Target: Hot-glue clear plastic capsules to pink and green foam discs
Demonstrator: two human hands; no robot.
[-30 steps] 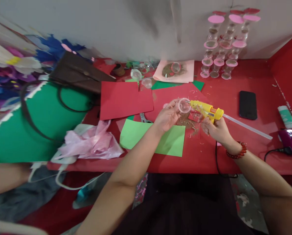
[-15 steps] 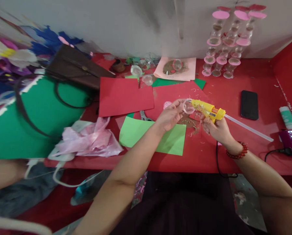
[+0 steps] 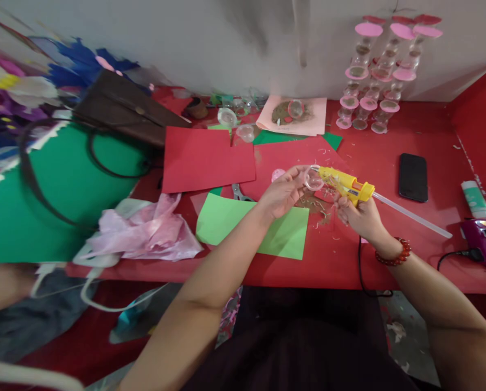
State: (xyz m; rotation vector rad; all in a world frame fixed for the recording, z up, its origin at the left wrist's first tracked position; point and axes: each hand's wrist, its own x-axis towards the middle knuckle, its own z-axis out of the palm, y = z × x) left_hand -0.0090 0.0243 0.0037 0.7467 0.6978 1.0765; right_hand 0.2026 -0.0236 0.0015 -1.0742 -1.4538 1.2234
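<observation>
Over the middle of the red table, my left hand [image 3: 284, 194] pinches a small clear plastic cup [image 3: 314, 179] by its side, its round rim facing me. My right hand [image 3: 359, 213] is wrapped round the handle of a yellow hot glue gun [image 3: 346, 182]. The gun's nozzle meets the far edge of the cup's rim; whether glue is coming out is too small to tell. A long clear glue stick [image 3: 414, 215] juts from the back of the gun. Strings of dried glue cling to the gun's front. A pink disc [image 3: 278, 175] lies just behind my left hand.
Scissors [image 3: 239, 192], red card [image 3: 208, 160] and light green paper [image 3: 251, 225] lie left of my hands. Behind are pink paper with brown grains [image 3: 291, 114] and clear cups. A phone [image 3: 412, 177] and joined-cup towers [image 3: 383, 76] are right. Another person's arm [image 3: 6, 288] shows far left.
The camera view has shifted slightly. Both hands keep their hold, with the glue gun's nozzle still at the cup's rim.
</observation>
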